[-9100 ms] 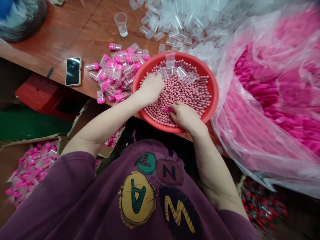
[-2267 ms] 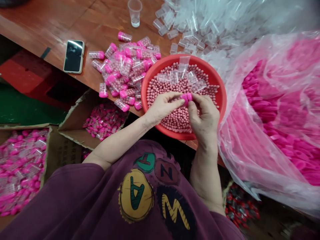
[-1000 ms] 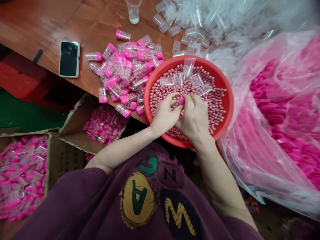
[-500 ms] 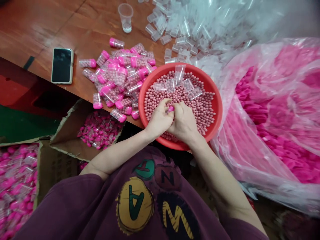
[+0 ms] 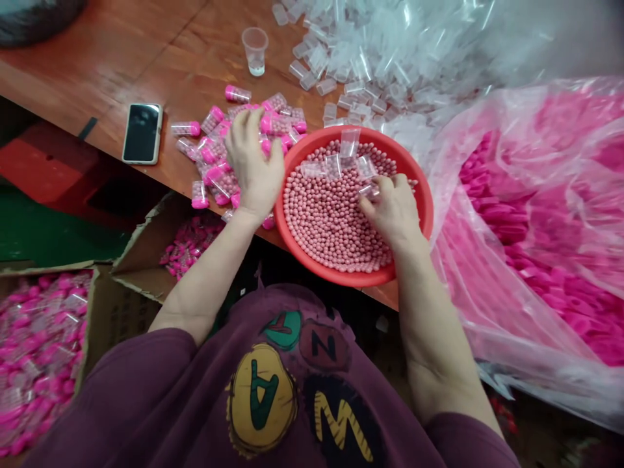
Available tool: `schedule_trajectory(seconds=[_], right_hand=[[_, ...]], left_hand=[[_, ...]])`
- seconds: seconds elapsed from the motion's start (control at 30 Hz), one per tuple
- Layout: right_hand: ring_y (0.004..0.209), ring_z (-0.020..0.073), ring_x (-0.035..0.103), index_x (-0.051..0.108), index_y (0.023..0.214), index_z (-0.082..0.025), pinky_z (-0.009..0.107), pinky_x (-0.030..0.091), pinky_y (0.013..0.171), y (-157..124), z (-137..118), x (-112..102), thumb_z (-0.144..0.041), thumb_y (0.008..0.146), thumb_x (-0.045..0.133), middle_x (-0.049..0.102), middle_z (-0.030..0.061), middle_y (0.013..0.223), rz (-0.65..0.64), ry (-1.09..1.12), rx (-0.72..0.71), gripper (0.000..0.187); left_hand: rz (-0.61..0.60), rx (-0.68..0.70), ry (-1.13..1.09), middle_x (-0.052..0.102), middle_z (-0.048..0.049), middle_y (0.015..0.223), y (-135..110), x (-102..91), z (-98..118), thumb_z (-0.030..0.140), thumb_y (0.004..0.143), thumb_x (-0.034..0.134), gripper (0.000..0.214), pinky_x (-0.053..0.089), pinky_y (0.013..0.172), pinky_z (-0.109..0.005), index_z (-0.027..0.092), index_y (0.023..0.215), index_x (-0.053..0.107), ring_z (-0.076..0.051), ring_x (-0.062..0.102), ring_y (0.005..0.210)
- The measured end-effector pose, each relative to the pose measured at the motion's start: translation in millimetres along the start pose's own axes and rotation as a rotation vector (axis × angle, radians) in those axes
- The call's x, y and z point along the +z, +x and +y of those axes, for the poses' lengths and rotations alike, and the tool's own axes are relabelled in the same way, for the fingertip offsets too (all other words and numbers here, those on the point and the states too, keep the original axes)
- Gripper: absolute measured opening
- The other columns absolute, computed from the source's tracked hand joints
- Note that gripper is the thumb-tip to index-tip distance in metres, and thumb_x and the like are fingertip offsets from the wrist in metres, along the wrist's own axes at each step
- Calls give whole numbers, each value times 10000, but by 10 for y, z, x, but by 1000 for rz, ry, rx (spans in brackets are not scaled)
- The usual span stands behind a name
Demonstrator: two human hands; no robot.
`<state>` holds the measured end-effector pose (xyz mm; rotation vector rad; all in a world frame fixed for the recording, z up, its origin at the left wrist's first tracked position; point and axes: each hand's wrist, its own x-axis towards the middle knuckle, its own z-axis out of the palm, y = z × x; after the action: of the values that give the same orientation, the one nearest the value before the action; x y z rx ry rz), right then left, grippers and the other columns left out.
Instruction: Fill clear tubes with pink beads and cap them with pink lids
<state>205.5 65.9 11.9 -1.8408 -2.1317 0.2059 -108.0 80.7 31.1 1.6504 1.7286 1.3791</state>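
Note:
My left hand (image 5: 254,162) is over the pile of small clear vials with pink caps (image 5: 214,174), its fingers spread and thumb apart. No vial shows in its grasp. My right hand (image 5: 396,207) reaches into the red basin (image 5: 312,265), thumb and fingers closing on a clear plastic tube (image 5: 369,190) at the far right of the beads. Pink beads (image 5: 336,227) fill the basin. Several more clear tubes (image 5: 349,143) lie on the beads near the far rim. My right fingers partly cover the tube they touch.
A phone (image 5: 142,133) and a clear plastic cup (image 5: 255,52) are on the wooden table. Loose clear tubes (image 5: 361,65) heap up behind the basin. A plastic bag of pink caps (image 5: 550,286) stands at right. Cardboard boxes (image 5: 121,305) of capped vials sit below left.
My hands have come apart from the pink cap they held together over the beads. The left has moved left onto the vial pile, the right across to a clear tube.

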Motion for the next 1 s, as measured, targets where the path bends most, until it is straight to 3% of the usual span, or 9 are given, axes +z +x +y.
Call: schedule_trajectory(seconds=[0.07, 0.17, 0.23, 0.3, 0.4, 0.6, 0.8, 0.9, 1.0], right_hand=[[1153, 394, 760, 688, 1412, -139, 600, 633, 1083, -93, -125, 24, -365, 914, 785, 776, 223, 1280, -14, 100, 20, 555], [1018, 374, 786, 607, 1515, -87, 557, 657, 985, -252, -285, 59, -382, 904, 798, 812, 200, 1187, -126, 194, 77, 705], [1088, 397, 795, 600, 1515, -70, 560, 654, 996, -342, -322, 67, -303, 879, 783, 813, 235, 1255, -179, 205, 59, 701], [1176, 402, 788, 610, 1523, -91, 556, 650, 1028, -415, -284, 30, -267, 867, 792, 798, 248, 1338, -183, 213, 11, 703], [1124, 358, 792, 659, 1505, -165, 537, 657, 1024, -515, -137, -114, -356, 908, 856, 804, 194, 1308, -137, 244, -16, 657], [923, 301, 758, 782, 1142, -241, 520, 649, 923, -771, -8, -253, -347, 994, 726, 832, 122, 1054, -21, 299, 11, 191], [975, 310, 796, 782, 1079, -263, 490, 633, 919, -904, -130, -164, -406, 1083, 582, 849, 114, 1087, 149, 297, 38, 246], [1020, 317, 802, 783, 1087, -255, 470, 618, 920, -910, -178, -182, -377, 1095, 580, 857, 118, 1125, 127, 276, 45, 238], [1022, 319, 799, 782, 1074, -236, 444, 597, 898, -909, -234, -223, -329, 1108, 584, 852, 130, 1113, 48, 193, 51, 221]], left_hand=[[-96, 44, 18, 648, -136, 1627, -141, 112, 207, 217, 1058, 664, 388, 328, 1435, -570, 230, 1444, 687, -343, 486, 1624], [-591, 223, 71, 754, -170, 1386, -429, 370, 539, 100, 990, 621, 329, 479, 1307, -515, 170, 1281, 758, -351, 662, 1405], [-817, 286, 207, 767, -199, 1305, -546, 512, 657, 55, 976, 561, 333, 543, 1208, -494, 117, 1223, 776, -358, 711, 1303], [-925, 313, 311, 769, -224, 1277, -558, 596, 670, 60, 984, 540, 326, 563, 1155, -482, 77, 1194, 789, -368, 728, 1260], [-950, 347, 315, 774, -216, 1254, -454, 651, 584, 96, 947, 630, 272, 551, 1154, -455, 80, 1147, 813, -365, 731, 1224], [-989, 227, 239, 768, -193, 1113, -456, 810, 565, 226, 843, 863, 210, 545, 1157, -464, 84, 994, 833, -384, 740, 1146], [-963, 183, 273, 788, -184, 1025, -516, 961, 574, 46, 845, 701, 180, 562, 1077, -434, 93, 943, 844, -339, 756, 1004], [-1018, 254, 379, 779, -148, 891, -450, 925, 557, 35, 838, 664, 237, 584, 1010, -387, 100, 958, 859, -304, 744, 930], [-986, 376, 543, 819, -169, 1010, -421, 799, 628, 44, 908, 578, 366, 601, 1033, -371, 98, 1114, 876, -302, 778, 1029]])
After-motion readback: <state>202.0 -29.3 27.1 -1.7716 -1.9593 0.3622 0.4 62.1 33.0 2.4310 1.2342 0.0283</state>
